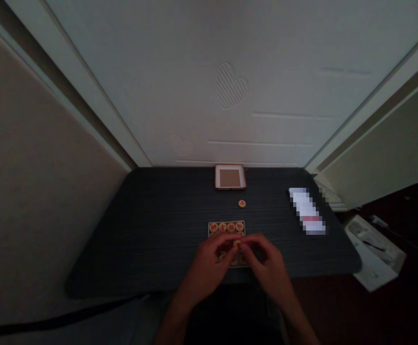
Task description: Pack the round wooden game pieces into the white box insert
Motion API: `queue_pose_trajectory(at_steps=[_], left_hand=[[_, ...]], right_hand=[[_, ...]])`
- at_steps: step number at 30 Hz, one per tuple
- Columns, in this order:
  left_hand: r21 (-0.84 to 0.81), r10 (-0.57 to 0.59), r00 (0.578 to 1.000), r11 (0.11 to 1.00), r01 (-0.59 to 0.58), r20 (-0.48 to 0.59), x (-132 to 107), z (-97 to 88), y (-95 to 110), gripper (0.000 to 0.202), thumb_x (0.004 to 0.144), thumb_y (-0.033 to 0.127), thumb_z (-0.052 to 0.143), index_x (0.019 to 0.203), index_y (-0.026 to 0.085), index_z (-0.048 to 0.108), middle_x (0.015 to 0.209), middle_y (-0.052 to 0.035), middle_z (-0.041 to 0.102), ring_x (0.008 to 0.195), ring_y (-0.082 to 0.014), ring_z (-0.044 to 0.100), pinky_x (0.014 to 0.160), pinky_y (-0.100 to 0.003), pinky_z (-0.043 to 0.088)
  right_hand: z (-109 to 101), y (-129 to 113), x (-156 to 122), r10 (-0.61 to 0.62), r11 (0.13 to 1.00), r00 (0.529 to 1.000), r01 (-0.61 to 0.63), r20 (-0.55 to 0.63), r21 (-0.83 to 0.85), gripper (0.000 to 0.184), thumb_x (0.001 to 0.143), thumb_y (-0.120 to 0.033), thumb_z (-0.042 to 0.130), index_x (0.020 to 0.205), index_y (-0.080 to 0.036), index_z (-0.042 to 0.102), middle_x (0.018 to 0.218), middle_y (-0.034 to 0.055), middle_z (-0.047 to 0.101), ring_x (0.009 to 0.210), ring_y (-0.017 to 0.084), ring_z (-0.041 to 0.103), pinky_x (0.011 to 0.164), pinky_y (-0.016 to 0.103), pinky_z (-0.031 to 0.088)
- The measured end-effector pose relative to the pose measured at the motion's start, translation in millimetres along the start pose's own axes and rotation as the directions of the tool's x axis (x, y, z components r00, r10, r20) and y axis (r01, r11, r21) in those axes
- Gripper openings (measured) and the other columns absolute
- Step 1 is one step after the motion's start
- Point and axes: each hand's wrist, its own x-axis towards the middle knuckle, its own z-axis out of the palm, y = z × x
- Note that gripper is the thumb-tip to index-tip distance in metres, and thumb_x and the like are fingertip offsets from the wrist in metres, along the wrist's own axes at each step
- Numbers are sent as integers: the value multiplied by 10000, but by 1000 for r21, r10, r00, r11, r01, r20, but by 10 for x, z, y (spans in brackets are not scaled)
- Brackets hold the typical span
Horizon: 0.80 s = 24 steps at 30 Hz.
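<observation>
Both my hands meet above a small tray [209, 230] that holds rows of round Chinese chess pieces [222, 227]. Between the fingertips is one wooden chess piece [236, 244], pinched by my left hand [209, 258] from the left and by my right hand [266, 258] from the right. Red characters mark the pieces in the far row. My fingers cover much of the tray's middle, and a few pieces show beneath them. Beyond the tray, a single loose chess piece [242, 203] with a red mark lies on the dark table.
A shallow box or lid [230, 177] with a brown panel sits at the table's back edge. On the right of the dark table [151, 206] lies a lit, pixelated phone [307, 211]. An open white box [376, 247] is past the table's right edge. A pale panel with hearts rises behind.
</observation>
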Motion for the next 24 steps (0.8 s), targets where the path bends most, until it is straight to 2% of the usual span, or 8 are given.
queue_pose_trajectory(at_steps=[7,12,15,19,22,24], left_hand=[[126,30,1000,992,-30,3,-13,-73,61,239,961,327,612,1161,275,732,1172,-47,752,1040,-213,712,929,-342,568],[190,15,1000,982,-12,-10,-33,-103,45,209,962,350,610,1108,287,746,1044,-12,783,875,-189,718,817,-312,570],[252,28,998,968,-14,-53,-50,-156,-16,190,964,336,602,1083,286,741,996,-3,775,827,-178,702,768,-306,563],[390,136,986,916,-90,-93,-107,-244,-128,173,955,301,616,1090,293,723,1052,-15,743,973,-204,681,918,-384,545],[500,251,962,850,-166,-106,-169,-271,-221,190,933,269,646,1110,296,711,1194,-36,695,1164,-244,606,1035,-463,492],[554,289,950,813,-178,-120,-203,-258,-295,203,929,267,656,1126,290,697,1302,-47,644,1264,-266,536,1077,-495,464]], right_hand=[[24,-21,-1,36,999,999,-36,33,4,154,940,-352,667,1018,-227,713,955,40,733,892,195,695,826,311,551],[-19,-21,-28,-9,997,999,13,47,-78,140,959,-321,636,1034,-240,723,956,39,726,884,195,687,821,315,549],[-61,8,-56,-51,989,996,61,75,-136,167,978,-269,594,1063,-265,739,1012,43,714,936,198,681,843,319,545],[-86,61,-109,-59,977,995,74,79,-201,244,984,-214,553,1121,-284,743,998,47,683,945,197,676,833,315,549],[-58,83,-146,-48,970,997,61,60,-234,251,977,-190,544,1101,-273,747,966,46,677,909,192,680,799,306,554],[-22,82,-164,-50,968,997,63,58,-241,241,967,-181,555,1086,-266,747,967,46,686,888,189,684,779,298,558]])
